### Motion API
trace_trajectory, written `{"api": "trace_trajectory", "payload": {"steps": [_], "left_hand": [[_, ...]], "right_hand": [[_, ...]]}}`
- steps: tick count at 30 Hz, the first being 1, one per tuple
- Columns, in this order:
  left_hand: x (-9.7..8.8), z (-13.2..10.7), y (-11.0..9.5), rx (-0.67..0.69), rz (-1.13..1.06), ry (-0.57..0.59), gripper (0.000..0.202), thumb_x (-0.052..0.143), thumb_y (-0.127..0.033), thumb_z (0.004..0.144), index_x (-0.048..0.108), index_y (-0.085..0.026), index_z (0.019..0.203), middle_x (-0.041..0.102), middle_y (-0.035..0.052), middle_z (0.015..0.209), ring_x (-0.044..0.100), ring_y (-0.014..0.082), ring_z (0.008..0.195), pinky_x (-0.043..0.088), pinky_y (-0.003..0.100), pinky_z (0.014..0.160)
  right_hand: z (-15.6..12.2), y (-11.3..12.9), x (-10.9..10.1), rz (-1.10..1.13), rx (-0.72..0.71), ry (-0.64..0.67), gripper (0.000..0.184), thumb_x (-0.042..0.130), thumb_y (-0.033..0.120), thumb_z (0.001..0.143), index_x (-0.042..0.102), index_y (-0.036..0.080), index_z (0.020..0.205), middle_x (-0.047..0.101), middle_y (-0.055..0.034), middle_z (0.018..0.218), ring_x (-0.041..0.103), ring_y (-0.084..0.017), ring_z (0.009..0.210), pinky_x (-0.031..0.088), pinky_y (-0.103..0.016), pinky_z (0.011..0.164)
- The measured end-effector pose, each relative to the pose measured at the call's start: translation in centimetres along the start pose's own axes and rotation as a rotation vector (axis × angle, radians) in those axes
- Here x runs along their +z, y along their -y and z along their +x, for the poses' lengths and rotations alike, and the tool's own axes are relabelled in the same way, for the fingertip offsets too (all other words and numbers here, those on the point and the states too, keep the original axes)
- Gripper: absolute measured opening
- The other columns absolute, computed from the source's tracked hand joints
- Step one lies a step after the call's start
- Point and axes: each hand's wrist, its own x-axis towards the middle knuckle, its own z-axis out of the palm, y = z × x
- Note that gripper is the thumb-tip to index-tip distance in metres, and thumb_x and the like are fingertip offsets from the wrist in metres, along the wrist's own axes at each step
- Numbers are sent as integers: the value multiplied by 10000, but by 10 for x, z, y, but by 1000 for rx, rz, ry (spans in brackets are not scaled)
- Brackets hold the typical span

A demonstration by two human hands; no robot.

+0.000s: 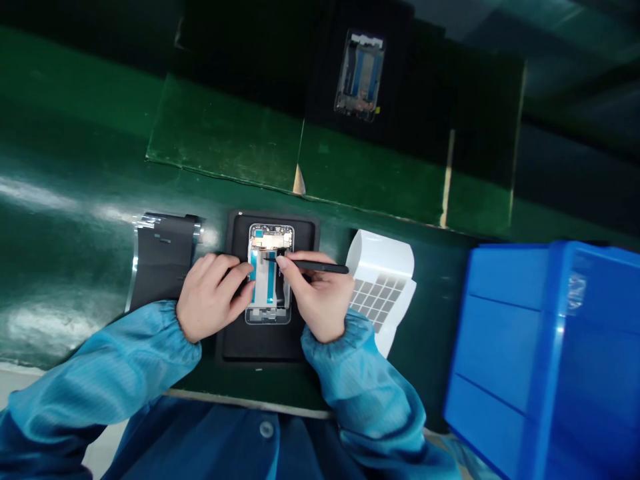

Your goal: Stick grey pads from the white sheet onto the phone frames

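An opened phone frame (269, 280) with blue strips inside lies on a black mat (270, 333) in front of me. My left hand (213, 297) rests on the frame's left edge, fingers curled against it, steadying it. My right hand (320, 297) pinches black tweezers (313, 266), whose tip sits over the upper middle of the frame. Both sleeves are light blue.
A white sheet of small grey pads (381, 287) lies right of the mat. A dark curled strip of backing (163, 263) lies to the left. A blue plastic bin (545, 353) stands at the right. A second phone frame (361, 73) sits on a dark surface at the back.
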Motion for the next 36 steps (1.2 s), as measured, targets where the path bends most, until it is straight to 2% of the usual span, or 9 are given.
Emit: {"api": "trace_trajectory", "payload": {"steps": [6,15,28,36], "left_hand": [[1,0,1,4,3,4,178,634,-236,917,669,-147,1068,653,92,951,574,228,835,474,367,718],[0,-2,1,-12,15,28,171,619,-248,924,672,-173,1067,658,91,961,586,225,845,476,364,736],[0,-1,0,-14,21,17,170,621,-251,929,676,-167,1065,654,90,963,582,222,851,467,357,732],[-3,2,-1,-19,110,78,347,599,-317,944,665,-173,1252,609,117,1032,523,244,858,418,382,717]], "right_hand": [[0,0,0,8,-7,-4,90,823,277,819,764,226,864,758,-2,790,700,-163,650,579,-271,581],[0,3,0,-32,29,3,139,812,350,825,765,223,857,760,-25,788,718,-193,659,590,-293,571],[0,3,1,-28,5,-1,102,821,302,820,764,227,859,760,-9,785,718,-178,661,583,-276,577],[0,0,0,-53,1,13,116,816,332,830,766,237,874,764,-12,809,728,-187,689,599,-288,601]]}}
